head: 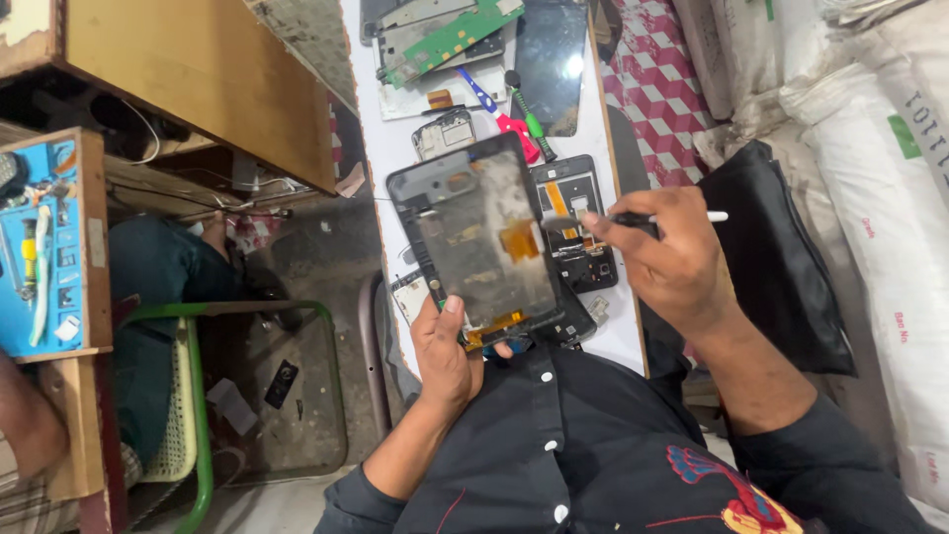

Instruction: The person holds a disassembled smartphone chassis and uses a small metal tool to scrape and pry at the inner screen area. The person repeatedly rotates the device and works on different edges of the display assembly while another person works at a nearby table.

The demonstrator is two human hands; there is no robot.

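My left hand (pixel 447 356) grips the lower edge of an opened tablet (pixel 474 237), its dark inner side up with orange ribbon cables showing. My right hand (pixel 664 259) pinches a thin black-and-white tool (pixel 633 219) whose tip rests over the tablet's right side. Just behind the tool lies a smaller open phone frame (pixel 576 225) on the white worktop (pixel 395 148).
Circuit boards (pixel 450 35), a dark glass panel (pixel 549 59), and red-blue and green-handled tools (pixel 514 114) lie farther up the worktop. A black bag (pixel 781 257) and white sacks (pixel 890 198) stand at right. A wooden desk (pixel 198 69), blue tool tray (pixel 44 247) and green chair (pixel 198 396) are at left.
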